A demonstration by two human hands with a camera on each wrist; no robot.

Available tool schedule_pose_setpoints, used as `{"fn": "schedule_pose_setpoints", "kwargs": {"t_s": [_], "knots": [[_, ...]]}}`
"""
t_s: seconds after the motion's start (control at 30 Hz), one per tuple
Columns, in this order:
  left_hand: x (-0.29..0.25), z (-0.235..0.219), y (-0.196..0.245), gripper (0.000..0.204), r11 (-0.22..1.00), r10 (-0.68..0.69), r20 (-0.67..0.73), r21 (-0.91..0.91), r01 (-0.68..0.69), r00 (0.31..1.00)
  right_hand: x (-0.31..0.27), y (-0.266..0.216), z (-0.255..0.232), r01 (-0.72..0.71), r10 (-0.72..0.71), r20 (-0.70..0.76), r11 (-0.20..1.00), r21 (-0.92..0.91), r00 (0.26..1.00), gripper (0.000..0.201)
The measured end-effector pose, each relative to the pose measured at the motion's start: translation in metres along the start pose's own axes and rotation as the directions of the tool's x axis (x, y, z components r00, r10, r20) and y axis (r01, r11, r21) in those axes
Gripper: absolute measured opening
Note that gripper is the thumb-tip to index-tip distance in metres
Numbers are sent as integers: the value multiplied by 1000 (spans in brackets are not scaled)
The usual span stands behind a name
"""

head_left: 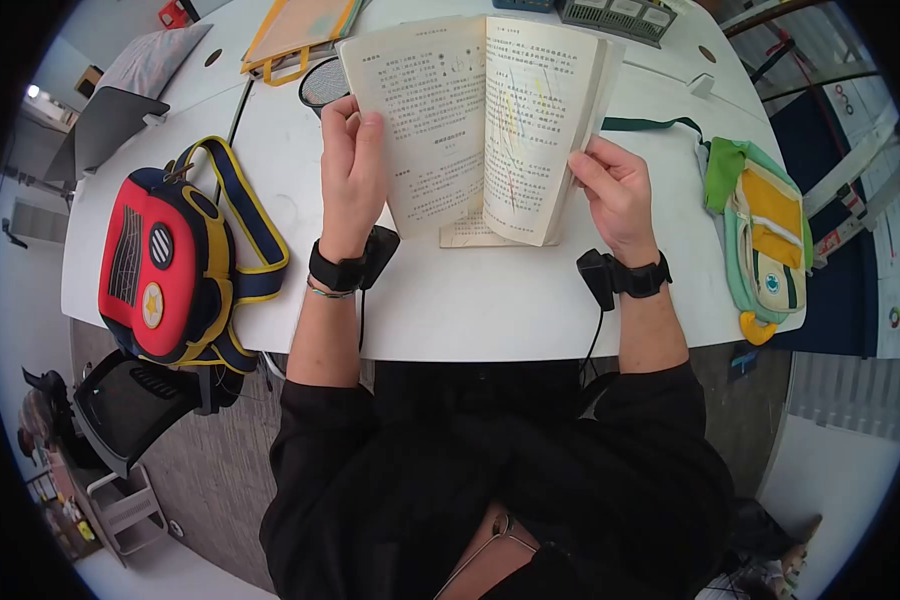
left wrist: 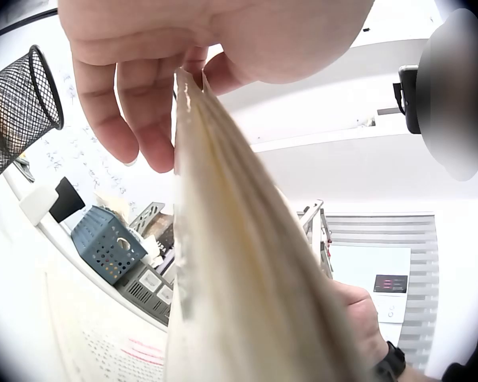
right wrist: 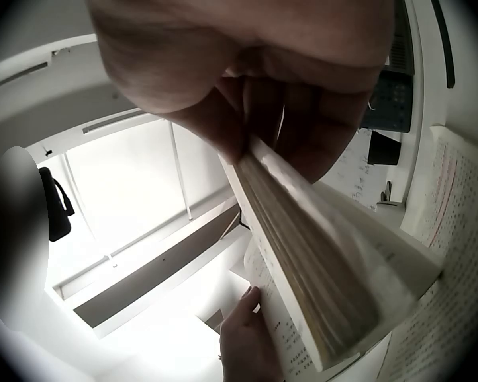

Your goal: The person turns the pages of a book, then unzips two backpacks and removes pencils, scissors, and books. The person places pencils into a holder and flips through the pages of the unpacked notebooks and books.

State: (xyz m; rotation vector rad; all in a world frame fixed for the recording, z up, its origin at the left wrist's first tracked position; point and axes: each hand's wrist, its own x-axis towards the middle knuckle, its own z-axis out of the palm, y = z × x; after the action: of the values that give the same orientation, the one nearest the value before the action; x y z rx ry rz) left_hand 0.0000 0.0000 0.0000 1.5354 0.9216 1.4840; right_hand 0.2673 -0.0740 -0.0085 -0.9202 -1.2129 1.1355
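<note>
An open book (head_left: 425,130) with printed pages and a few coloured marks is held up above the white table. The left hand (head_left: 353,180) grips its left edge, thumb on the page side; in the left wrist view that hand (left wrist: 199,64) pinches the book's edge (left wrist: 231,239). At the right edge, the right hand (head_left: 618,195) holds the pages with its thumb in front; the right wrist view shows the hand (right wrist: 255,72) pinching the page block (right wrist: 303,255). Beneath the raised book, another printed page or book (head_left: 500,238) lies on the table, partly hidden.
A red and navy backpack (head_left: 160,270) stands on the left of the white table (head_left: 450,320); a green and yellow bag (head_left: 770,235) lies on the right. Behind are a mesh cup (head_left: 322,85), a folder bag (head_left: 295,35), a grey basket (head_left: 620,18) and a laptop (head_left: 115,125).
</note>
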Motion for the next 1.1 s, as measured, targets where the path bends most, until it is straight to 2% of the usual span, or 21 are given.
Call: {"fn": "schedule_pose_setpoints", "kwargs": {"t_s": [0.3,0.37,0.7,0.8,0.97,1.1], "knots": [[0,0,0,25,1000,-4,1,-6,4,1000,0,-1,4,1,-1,-3,1000,-16,1000,31],[0,0,-1,25,1000,-9,-2,-10,9,1000,1,-4,9,22,-22,-58,1000,3,998,21],[0,-1,-2,27,1000,-12,9,8,12,1000,1,-4,8,24,-25,-38,999,-23,999,20],[-1,-2,-2,30,1000,-17,7,1,17,1000,1,-5,10,15,-16,-40,1000,-9,999,20],[0,0,2,48,1000,6,41,22,-7,999,1,-6,11,8,-7,-46,1000,11,999,23],[0,1,3,52,999,15,35,28,-16,999,0,-5,11,8,-8,-65,1000,2,998,24]]}}
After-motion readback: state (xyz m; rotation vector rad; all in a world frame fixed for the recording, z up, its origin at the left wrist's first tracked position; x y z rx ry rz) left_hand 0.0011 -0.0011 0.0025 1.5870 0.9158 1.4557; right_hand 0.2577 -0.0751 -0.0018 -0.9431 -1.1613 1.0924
